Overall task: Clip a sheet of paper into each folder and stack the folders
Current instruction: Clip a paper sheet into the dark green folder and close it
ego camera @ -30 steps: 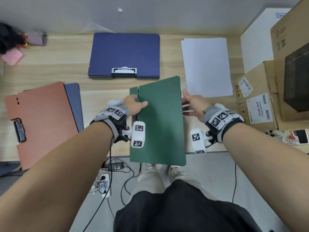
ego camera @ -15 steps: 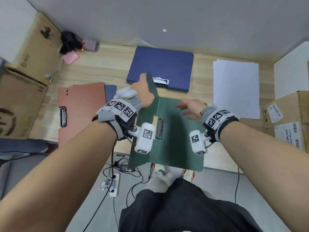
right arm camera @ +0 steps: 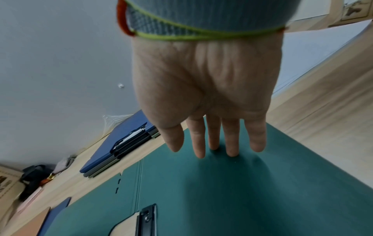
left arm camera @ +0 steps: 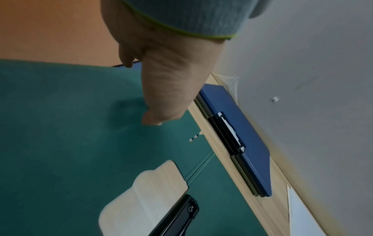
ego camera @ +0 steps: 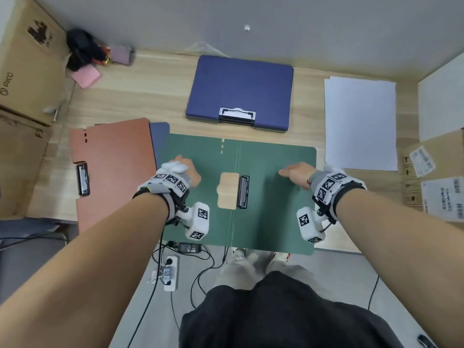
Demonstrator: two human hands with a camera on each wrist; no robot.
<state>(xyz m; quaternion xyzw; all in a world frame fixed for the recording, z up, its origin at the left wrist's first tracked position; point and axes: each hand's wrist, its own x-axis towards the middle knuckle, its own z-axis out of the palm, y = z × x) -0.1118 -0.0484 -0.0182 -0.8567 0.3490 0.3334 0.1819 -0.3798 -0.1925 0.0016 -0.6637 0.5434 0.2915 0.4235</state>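
1. On the wooden desk, right in front of the person, a green folder lies wide open and flat. Its near edge hangs a little over the desk edge.
2. A black clip sits in the middle of the green folder, just right of the fold. Beside the clip there is a cut-out hole where the desk wood shows through.
3. The left hand is on the left half of the green folder. Its thumb points down onto the folder. The other fingers are curled in and grasp nothing.
4. The right hand is on the right half. Its fingers are straight and spread, with the tips pressing on the folder.
5. A stack of folders with a blue one on top lies behind the green folder, near the wall.
6. An orange folder lies to the left. The green folder lies over its right edge, and a blue folder peeks out beneath.
7. White sheets of paper lie to the right, just beside the green folder's far corner.
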